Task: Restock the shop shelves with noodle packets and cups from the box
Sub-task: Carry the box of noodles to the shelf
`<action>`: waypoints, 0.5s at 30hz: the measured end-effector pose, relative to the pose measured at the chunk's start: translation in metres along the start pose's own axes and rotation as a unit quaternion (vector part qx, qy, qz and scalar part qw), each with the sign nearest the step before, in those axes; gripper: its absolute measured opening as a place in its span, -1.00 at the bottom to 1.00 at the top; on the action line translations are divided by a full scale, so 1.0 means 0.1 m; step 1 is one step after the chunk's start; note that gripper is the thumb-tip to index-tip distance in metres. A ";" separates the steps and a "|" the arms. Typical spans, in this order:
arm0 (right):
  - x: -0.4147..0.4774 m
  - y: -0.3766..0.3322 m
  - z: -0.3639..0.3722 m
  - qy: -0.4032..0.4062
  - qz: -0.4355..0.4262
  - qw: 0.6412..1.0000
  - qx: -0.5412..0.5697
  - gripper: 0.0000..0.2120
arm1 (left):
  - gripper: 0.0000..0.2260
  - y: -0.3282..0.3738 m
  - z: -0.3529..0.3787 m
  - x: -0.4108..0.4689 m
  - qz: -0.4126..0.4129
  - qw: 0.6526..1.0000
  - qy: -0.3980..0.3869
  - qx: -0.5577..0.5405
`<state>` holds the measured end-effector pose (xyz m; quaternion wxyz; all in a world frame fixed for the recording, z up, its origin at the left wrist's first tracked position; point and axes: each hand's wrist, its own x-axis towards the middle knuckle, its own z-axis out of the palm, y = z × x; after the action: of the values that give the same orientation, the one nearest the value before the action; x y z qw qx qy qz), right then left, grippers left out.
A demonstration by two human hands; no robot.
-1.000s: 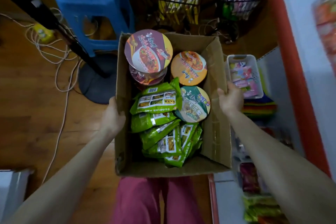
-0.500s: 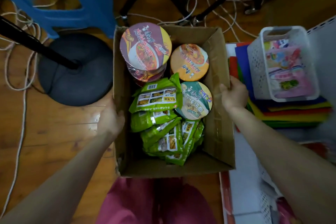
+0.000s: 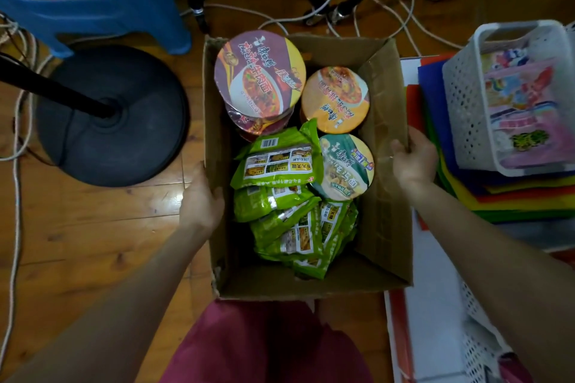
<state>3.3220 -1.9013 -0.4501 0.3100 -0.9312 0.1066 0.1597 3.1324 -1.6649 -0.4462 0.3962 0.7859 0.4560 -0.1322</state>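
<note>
With left hand (image 3: 200, 196) and right hand (image 3: 413, 162) each gripping a side wall of the cardboard box (image 3: 384, 211) at frame centre, it is best carried level so the stacked noodle cups (image 3: 259, 78) and green noodle packets (image 3: 277, 165) stay put.

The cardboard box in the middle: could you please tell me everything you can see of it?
The cardboard box is brown, worn corrugated card, open at the top, its near left corner frayed. It sits upright between the person's arms; whether it rests on the wooden floor I cannot tell. The left hand holds the left wall's rim, the right hand the right wall's. Inside stand noodle cups at the far end, green noodle packets piled nearer.
</note>
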 end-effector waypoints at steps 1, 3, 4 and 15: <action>0.01 0.01 0.01 0.002 0.002 1.000 0.002 -0.72 | -0.48 -0.01 0.03 0.01 0.004 1.000 0.001 0.001; 0.02 0.05 0.02 0.004 0.000 1.000 0.001 -0.73 | -0.50 -0.04 0.08 0.00 0.002 1.000 0.008 0.015; 0.02 0.07 0.03 0.004 -0.004 1.000 -0.002 -0.73 | -0.51 -0.04 0.09 0.00 0.001 1.000 0.012 0.017; 0.09 0.06 -0.01 0.010 -0.014 1.000 -0.025 -0.72 | -0.51 -0.03 0.13 0.00 -0.011 1.000 -0.001 0.012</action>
<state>3.3292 -1.9071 -0.4562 0.2873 -0.9417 0.0925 0.1488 3.1319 -1.6738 -0.4556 0.3859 0.7852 0.4627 -0.1428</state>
